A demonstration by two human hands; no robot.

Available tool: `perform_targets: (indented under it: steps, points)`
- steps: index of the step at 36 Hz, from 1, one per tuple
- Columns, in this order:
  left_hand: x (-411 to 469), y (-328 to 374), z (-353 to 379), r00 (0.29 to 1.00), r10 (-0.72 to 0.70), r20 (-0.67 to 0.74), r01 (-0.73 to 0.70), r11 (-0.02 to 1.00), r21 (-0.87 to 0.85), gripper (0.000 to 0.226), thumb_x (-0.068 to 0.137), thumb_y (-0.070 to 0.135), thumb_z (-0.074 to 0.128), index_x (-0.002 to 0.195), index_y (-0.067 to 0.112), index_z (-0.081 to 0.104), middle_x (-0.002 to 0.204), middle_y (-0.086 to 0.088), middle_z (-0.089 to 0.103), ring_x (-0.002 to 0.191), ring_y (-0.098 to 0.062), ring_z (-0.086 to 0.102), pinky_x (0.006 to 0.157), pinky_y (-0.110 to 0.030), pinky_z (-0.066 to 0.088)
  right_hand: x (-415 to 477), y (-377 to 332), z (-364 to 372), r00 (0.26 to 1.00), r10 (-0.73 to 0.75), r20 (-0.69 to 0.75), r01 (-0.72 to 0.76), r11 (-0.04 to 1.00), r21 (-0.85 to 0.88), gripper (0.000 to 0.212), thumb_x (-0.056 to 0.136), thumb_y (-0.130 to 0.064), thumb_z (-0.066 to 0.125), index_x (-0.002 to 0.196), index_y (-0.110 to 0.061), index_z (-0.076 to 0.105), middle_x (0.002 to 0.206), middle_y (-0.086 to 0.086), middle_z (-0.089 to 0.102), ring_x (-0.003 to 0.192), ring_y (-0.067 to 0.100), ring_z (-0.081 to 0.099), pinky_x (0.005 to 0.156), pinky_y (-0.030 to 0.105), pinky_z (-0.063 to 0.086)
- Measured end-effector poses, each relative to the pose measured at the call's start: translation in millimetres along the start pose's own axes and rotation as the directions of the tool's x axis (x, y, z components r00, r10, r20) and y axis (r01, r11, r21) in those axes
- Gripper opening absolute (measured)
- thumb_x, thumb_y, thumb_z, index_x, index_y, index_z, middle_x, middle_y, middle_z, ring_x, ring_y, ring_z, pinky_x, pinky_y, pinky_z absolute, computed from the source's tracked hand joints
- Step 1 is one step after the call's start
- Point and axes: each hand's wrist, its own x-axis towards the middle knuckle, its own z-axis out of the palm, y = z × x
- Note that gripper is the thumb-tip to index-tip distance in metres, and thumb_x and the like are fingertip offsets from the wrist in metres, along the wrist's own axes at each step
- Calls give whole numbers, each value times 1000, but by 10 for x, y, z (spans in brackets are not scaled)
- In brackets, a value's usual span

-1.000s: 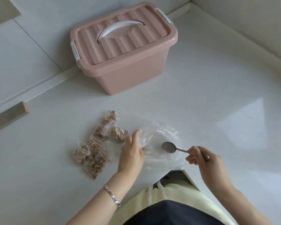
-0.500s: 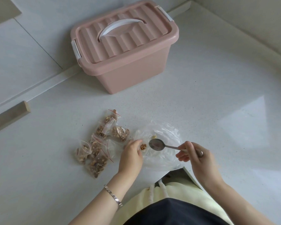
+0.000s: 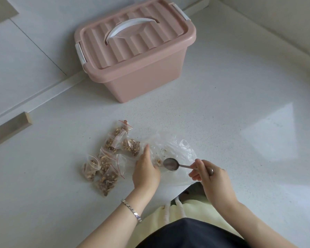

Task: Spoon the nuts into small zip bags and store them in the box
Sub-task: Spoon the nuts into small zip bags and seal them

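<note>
Right grip: right hand (image 3: 211, 178) pinching the stem of the grey metal spoon (image 3: 170, 164), thumb and fingers curled round it; bowl level, seemingly empty.
Left grip: left hand (image 3: 146, 171) set on the edge of the large crumpled clear plastic bag (image 3: 177, 149), fingers hidden behind the hand's back; cannot tell whether pinching film, holding a small bag, or only pressing.
Nut position: last few brown nuts (image 3: 158, 161) on the film, between left hand and spoon bowl, just beside both, in neither grip.
Filled stock: small clear zip bags with red seal lines (image 3: 107, 161) heaped left of the left hand on the white speckled counter (image 3: 240, 122).
Box: pink ribbed plastic box with white handle (image 3: 134, 68), lid on, well apart from the heap.
Risk, scatter: likely on pushing the nuts across slack film instead of sliding under them.
Risk, spill: likely on tipping into a sagging bag mouth.
Risk, storage: lid to be opened first; no free hand at present.
</note>
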Motion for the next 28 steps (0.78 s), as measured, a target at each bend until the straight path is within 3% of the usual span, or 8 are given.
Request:
perform_targets:
  steps: [5,10,17,21,25,27,28]
  points:
    - [52,65,33,999,-26,-40,24,999,-42,67,88,40,57,144,28,24,145,4,39,132,-18,38,94,-33,41,53,12,5,999,31,-14,-31,998,56,31,94,-31,45,74,-20,66,64,0,69,60,6,63,67,21,51]
    - [110,122,101,994,-40,-103,26,991,-134,54,90,15,56,139,24,36,142,3,44,129,-18,43,94,-29,41,91,13,-9,1000,23,11,-23,998,62,31,94,-29,44,75,-17,66,65,3,69,60,8,63,66,19,51]
    - [101,124,106,995,47,-88,-67,969,-238,59,86,-10,48,137,19,41,142,1,43,132,-15,38,96,-14,30,111,7,-29,1000,25,0,-25,997,79,32,95,-30,44,76,-17,67,64,2,69,60,10,64,65,22,52]
    - [80,41,84,997,44,-65,-61,955,-290,64,84,-15,41,137,20,41,143,1,41,131,-17,42,105,-24,36,121,-4,-11,999,33,-27,-30,993,114,31,95,-31,44,76,-19,66,64,1,70,60,8,64,63,17,51]
    - [66,6,57,997,15,-81,-40,951,-306,65,83,-16,37,136,21,40,140,2,44,126,-16,48,95,-29,48,141,21,43,999,46,-14,-43,989,140,31,95,-29,44,77,-18,66,64,1,70,60,8,65,62,16,51]
    - [62,3,58,998,-18,-66,-6,940,-342,64,83,-16,37,135,21,41,129,4,50,118,-13,52,83,-20,50,160,37,60,998,54,-16,-51,983,176,30,95,-27,45,77,-17,66,63,1,70,60,10,65,61,16,51]
    - [64,5,62,997,-37,-70,9,931,-366,63,83,-15,39,133,22,42,127,3,52,117,-14,53,83,-20,49,172,44,63,998,60,-14,-56,980,191,30,95,-26,45,77,-16,66,63,2,70,60,11,65,60,16,51]
